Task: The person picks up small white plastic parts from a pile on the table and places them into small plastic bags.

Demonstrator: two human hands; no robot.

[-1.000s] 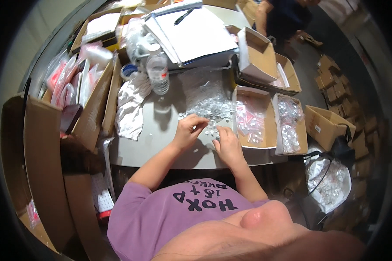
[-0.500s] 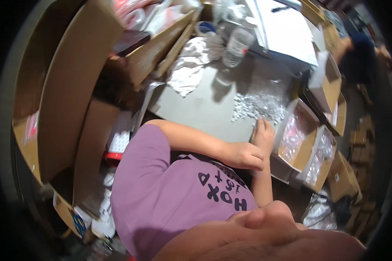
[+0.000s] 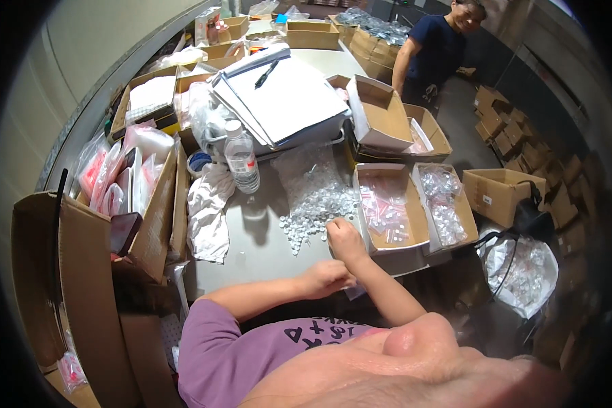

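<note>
At the table's front edge, my left hand (image 3: 325,279) is closed with the fingers pressed together. A small clear plastic bag (image 3: 354,291) hangs from those fingers. My right hand (image 3: 345,239) is curled just ahead of it, by the near right side of a pile of small whitish pieces (image 3: 313,214). Whatever sits inside its fingers is hidden. Behind the pile lies a large clear plastic bag (image 3: 304,166), from which the pieces spread onto the table (image 3: 251,272). Right of my right hand stands an open box (image 3: 415,228) holding small filled bags (image 3: 387,211).
A water bottle (image 3: 241,160) stands beside a crumpled white cloth (image 3: 209,211). Papers with a pen (image 3: 266,73) lie at the back. Another box (image 3: 461,231) of clear packets flanks the right edge. Tall cardboard (image 3: 92,292) rises at left. A person (image 3: 434,51) stands at the far right.
The view has tilted up, bringing in more of the far table and the person. My left hand has come off my right forearm and now shows the small bag. My right hand stays by the pile.
</note>
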